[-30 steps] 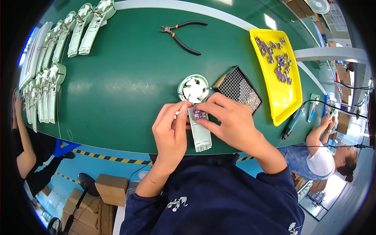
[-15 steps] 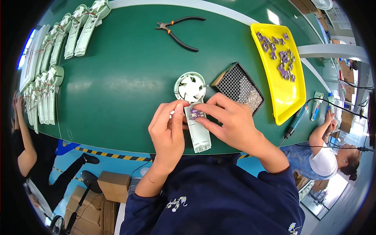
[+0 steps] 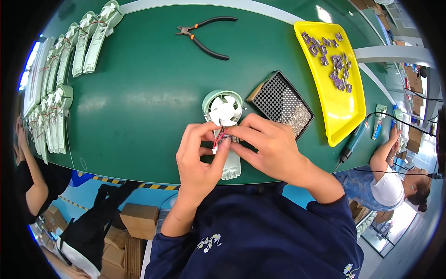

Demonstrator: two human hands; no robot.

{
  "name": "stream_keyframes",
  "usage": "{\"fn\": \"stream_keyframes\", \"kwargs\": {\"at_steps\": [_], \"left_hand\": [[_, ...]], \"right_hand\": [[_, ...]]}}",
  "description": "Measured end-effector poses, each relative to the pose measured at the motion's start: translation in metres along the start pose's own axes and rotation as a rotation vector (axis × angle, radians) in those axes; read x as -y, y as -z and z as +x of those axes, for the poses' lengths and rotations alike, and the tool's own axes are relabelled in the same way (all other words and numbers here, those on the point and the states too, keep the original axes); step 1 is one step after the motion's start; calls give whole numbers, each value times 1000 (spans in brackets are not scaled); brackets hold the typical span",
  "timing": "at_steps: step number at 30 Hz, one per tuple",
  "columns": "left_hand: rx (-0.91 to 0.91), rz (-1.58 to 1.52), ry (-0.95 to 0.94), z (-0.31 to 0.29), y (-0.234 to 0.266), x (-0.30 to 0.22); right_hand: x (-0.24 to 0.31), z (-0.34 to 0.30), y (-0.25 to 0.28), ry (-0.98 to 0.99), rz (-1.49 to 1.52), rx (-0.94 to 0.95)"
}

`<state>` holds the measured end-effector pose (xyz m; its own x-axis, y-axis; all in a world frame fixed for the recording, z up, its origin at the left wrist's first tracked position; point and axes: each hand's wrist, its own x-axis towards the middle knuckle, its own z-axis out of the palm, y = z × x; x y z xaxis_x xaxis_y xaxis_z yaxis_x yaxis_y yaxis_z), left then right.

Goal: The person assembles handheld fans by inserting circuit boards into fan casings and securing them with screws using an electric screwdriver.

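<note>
Left hand [image 3: 197, 156] and right hand [image 3: 267, 146] pinched together on red wires [image 3: 219, 138] of pale-green handheld fan [image 3: 225, 125], near front edge of green table [image 3: 139, 102], black screw tray [image 3: 281, 103] just beside.

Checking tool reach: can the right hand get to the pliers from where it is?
Probably yes. The right hand is busy on the fan unit, but the green table between it and the pliers is bare. It would have to let go first.

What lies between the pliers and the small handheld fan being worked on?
In the head view, only bare green table lies between the pliers and the fan.
</note>
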<state>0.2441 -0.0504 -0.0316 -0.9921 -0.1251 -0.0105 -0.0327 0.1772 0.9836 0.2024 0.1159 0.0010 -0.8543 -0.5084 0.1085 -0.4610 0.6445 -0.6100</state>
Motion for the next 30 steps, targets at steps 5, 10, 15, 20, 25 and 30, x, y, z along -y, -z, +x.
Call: {"fn": "stream_keyframes", "kwargs": {"at_steps": [5, 10, 15, 20, 25, 30], "left_hand": [[37, -32, 69, 2, -2, -4], [25, -74, 175, -3, -2, 2], [34, -39, 157, 1, -4, 0], [85, -29, 47, 1, 4, 4], [92, -51, 95, 4, 3, 6], [92, -43, 93, 2, 4, 9]], "right_hand": [[-3, -5, -1, -3, 5, -29], [2, -33, 35, -78, 224, -231], [-69, -143, 137, -693, -272, -1158], [-181, -231, 148, -1194, -302, -871], [-185, -224, 151, -1223, -153, -732], [-187, -218, 150, -1189, -163, -670]]}}
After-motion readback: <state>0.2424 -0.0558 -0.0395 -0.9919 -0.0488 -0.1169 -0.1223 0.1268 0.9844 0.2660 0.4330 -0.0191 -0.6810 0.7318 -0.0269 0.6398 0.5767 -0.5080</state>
